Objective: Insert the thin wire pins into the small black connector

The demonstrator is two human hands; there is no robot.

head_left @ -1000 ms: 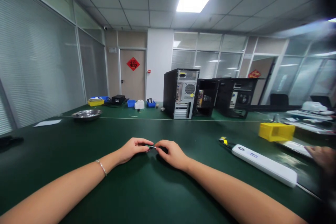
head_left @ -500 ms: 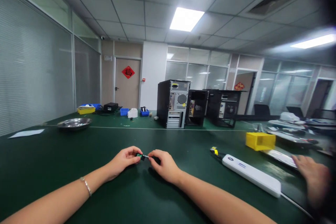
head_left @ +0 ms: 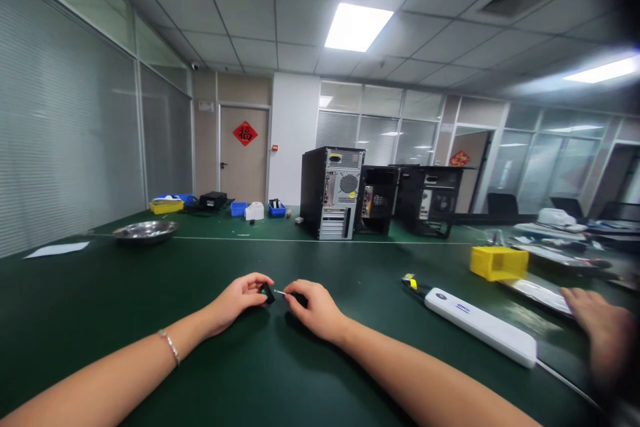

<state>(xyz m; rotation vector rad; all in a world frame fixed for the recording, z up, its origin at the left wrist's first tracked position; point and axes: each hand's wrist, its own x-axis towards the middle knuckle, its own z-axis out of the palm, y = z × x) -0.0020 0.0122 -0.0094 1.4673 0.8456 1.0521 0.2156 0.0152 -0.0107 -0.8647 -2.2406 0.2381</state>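
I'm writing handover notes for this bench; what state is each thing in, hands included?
Left hand: closed on small dark piece
Right hand: pinching thin metal-tipped item
Long white device: lying flat, cables at both ends; power unclear
Tallest-looking computer case: upright
Metal dish: upright, contents unclear
Door with red diamond: shut
Nearest ceiling light: lit
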